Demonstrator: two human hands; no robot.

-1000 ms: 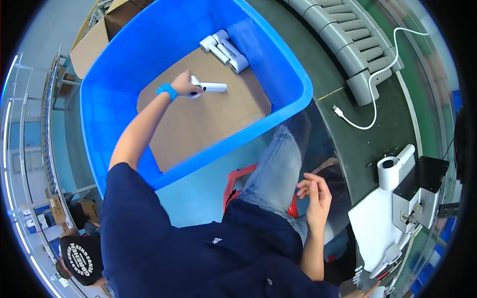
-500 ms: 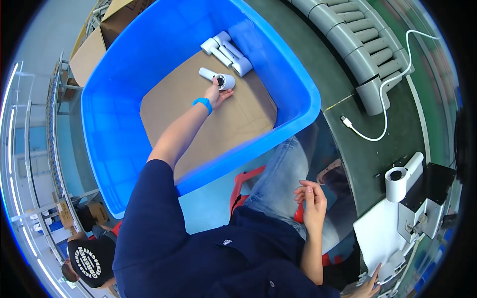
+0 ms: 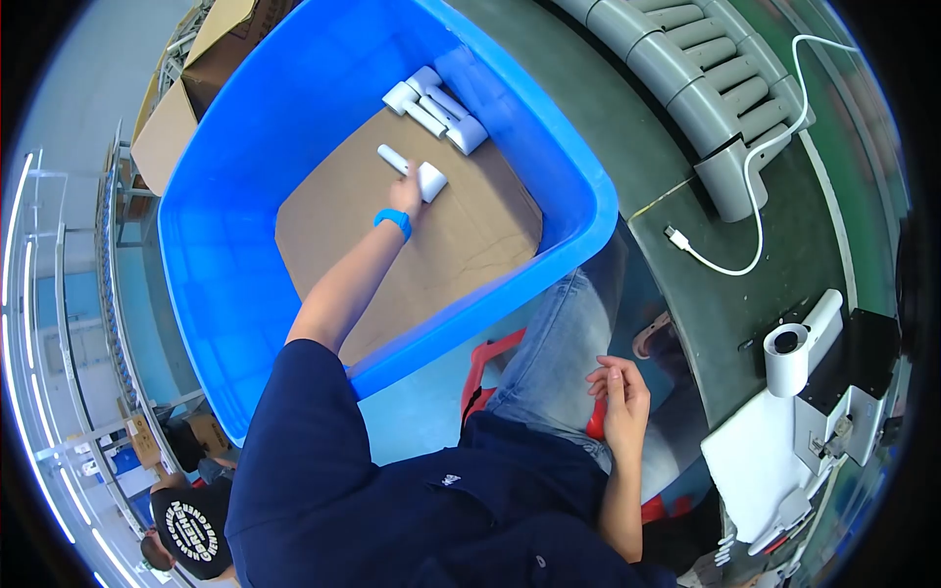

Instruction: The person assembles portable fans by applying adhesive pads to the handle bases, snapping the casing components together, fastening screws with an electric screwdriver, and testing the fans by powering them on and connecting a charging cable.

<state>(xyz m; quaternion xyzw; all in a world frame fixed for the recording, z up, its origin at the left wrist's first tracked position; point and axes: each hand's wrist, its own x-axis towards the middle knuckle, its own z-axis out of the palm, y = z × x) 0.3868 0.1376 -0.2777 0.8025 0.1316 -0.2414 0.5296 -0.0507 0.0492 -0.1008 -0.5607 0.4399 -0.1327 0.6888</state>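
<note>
Grips a white handled device (image 3: 433,180) in the left hand (image 3: 405,192), apparently by its neck, at eleven o'clock inside a blue bin (image 3: 230,235). Cannot judge contact with the cardboard (image 3: 461,240) beneath. Holds the right hand (image 3: 624,404) empty and loosely curled at four o'clock. Looks partway along: has white devices (image 3: 470,134) lying in the bin at twelve o'clock, with another handled device (image 3: 784,370) outside on the surface (image 3: 720,328) past three o'clock.

Left arm (image 3: 355,282) outstretched; right fingers (image 3: 625,369) loosely curled.
</note>
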